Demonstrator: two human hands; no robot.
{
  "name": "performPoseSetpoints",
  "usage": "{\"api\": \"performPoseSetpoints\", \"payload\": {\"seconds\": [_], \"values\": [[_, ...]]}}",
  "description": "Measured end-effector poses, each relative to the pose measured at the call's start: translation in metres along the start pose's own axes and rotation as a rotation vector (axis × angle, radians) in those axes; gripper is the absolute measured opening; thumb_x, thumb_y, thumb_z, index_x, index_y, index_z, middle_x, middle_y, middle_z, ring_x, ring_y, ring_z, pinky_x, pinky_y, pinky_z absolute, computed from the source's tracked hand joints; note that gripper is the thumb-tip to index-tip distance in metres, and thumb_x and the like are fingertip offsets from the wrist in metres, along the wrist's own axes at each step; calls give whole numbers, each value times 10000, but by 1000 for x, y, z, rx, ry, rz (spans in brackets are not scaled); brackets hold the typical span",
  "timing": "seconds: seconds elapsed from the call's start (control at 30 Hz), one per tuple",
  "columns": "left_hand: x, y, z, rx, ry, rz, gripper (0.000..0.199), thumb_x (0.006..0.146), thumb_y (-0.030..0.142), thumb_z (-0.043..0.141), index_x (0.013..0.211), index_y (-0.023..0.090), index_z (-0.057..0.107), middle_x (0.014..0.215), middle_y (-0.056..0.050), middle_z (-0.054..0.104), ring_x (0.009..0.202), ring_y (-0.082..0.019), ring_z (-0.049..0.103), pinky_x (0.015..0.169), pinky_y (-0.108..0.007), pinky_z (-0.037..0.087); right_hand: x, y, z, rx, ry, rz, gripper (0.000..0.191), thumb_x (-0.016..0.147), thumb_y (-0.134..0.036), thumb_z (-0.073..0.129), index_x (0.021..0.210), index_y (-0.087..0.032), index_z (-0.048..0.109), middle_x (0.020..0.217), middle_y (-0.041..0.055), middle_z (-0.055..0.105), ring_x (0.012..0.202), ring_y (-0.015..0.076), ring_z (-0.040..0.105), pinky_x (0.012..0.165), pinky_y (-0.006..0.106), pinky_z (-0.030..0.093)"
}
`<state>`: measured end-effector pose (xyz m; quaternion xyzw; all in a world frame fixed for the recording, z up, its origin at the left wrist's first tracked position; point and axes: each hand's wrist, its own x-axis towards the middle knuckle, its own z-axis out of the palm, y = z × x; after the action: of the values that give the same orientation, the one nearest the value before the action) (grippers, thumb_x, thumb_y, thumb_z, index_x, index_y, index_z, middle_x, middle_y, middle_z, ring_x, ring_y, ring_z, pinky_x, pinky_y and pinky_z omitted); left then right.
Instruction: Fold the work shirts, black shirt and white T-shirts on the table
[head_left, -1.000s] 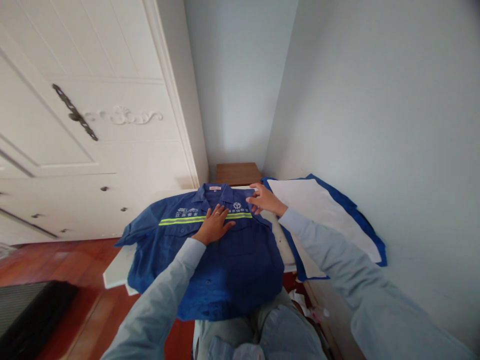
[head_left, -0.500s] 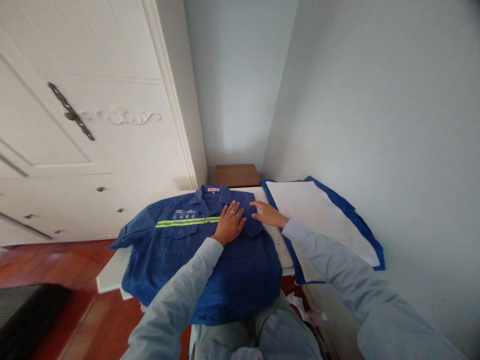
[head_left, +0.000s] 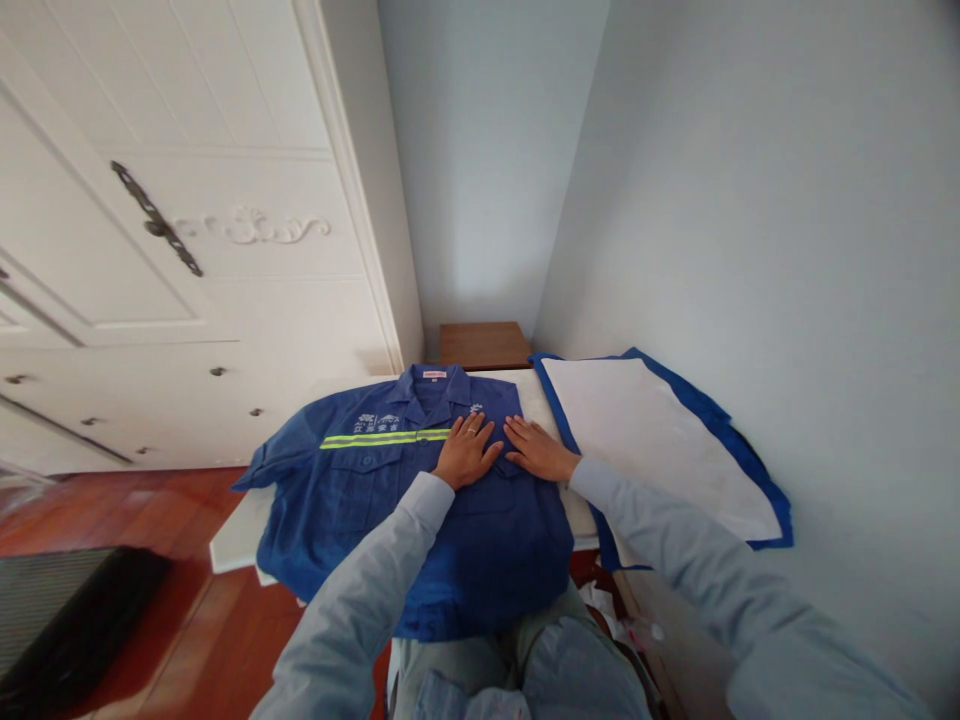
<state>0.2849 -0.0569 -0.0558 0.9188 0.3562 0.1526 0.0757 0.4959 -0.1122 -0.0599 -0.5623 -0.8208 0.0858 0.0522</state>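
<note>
blue cloth is covering most of the white surface (head_left: 240, 532): a work shirt (head_left: 480, 550) is lying front up, its collar (head_left: 456, 388) pointing to the far side and its hem hanging over the near edge, toward the person's lap. one sleeve is spreading out to the left; how the other is lying is hard to tell. a yellow and silver stripe (head_left: 375, 439) is crossing the chest, with pale lettering (head_left: 375, 424) sitting just beyond it and a buttoned pocket (head_left: 366, 480) showing on the near side.

the left hand (head_left: 466, 450) is resting flat on the right part of the chest, covering the end of the stripe; its grip is opening wide, fingers spread, having hold of nothing. the right hand (head_left: 540, 450) is lying just beside it, fingertips touching the shirt's right edge, its grip also staying unclosed and gathering up no cloth.

to the right, a white sheet (head_left: 637, 430) is lying over a blue backing (head_left: 720, 425) near the wall (head_left: 750, 200). a brown wooden box (head_left: 484, 345) is standing at the far end, and a white cabinet (head_left: 300, 330) is rising on the left above a reddish floor (head_left: 180, 510).
</note>
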Motion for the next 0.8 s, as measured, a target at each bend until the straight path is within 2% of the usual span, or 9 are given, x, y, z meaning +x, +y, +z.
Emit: {"api": "performPoseSetpoints", "payload": {"seconds": [0.13,0.27,0.4,0.5,0.57,0.63,0.67,0.73,0.8], "values": [[0,-2,2,-2,13,-6,557,1033,529,347,1423,189,554,1546,-153,489,1484,-314,373,1242,-535,235,-39,-8,-5,30,-61,-55,677,1033,-500,405,1562,-79,358,1636,233,286,1539,364,222,1218,609,261],[-1,-2,4,2,22,-3,567,1024,544,375,1426,186,551,1543,-166,489,1484,-321,372,1237,-538,246,-71,-16,-9,69,-84,-67,761,998,-579,452,1543,-50,390,1622,246,309,1529,363,255,1236,562,264],[2,1,5,-62,15,-11,561,1014,542,424,1416,176,562,1545,-172,483,1484,-329,371,1243,-557,222,-94,-19,-8,55,-60,-73,696,976,-503,546,1518,-78,443,1605,236,352,1505,358,322,1213,562,325],[1,-6,-2,-284,18,-7,486,1023,498,432,1327,179,635,1502,-150,541,1476,-295,393,1233,-519,274,-104,-17,-8,-35,-44,-84,581,968,-351,557,1483,-90,493,1582,230,403,1469,356,394,1169,586,386],[-9,-21,-16,-455,112,0,456,1028,463,422,1288,173,659,1475,-143,570,1471,-273,403,1210,-477,333,-107,-15,-12,-114,-42,-111,504,948,-213,510,1437,-99,550,1541,221,470,1422,345,470,1136,589,428],[-29,-43,-39,-505,240,-61,424,1009,437,465,1282,176,658,1458,-133,588,1452,-267,431,1193,-455,363,-103,-16,-21,-184,-37,-137,468,906,-111,469,1341,-120,642,1435,209,593,1336,335,568,1101,584,467],[-43,-57,-53,-471,280,-135,405,988,421,506,1274,180,659,1442,-125,602,1431,-268,458,1190,-449,366,-98,-19,-28,-212,-29,-145,455,888,-82,460,1281,-129,684,1364,204,650,1289,333,608,1092,582,476],[-73,-89,-84,-306,291,-439,361,954,384,549,1249,210,663,1416,-79,626,1376,-225,516,1176,-370,379,-82,-32,-44,-242,7,-155,438,864,-50,457,1202,-133,723,1272,200,704,1229,331,649,1088,571,480],[-106,-122,-114,-219,331,-639,406,950,334,521,1307,162,609,1444,-132,590,1386,-250,499,1187,-398,351,-57,-55,-60,-221,70,-189,439,866,-47,453,1210,-130,713,1281,200,699,1219,319,654,1091,548,479]]}}
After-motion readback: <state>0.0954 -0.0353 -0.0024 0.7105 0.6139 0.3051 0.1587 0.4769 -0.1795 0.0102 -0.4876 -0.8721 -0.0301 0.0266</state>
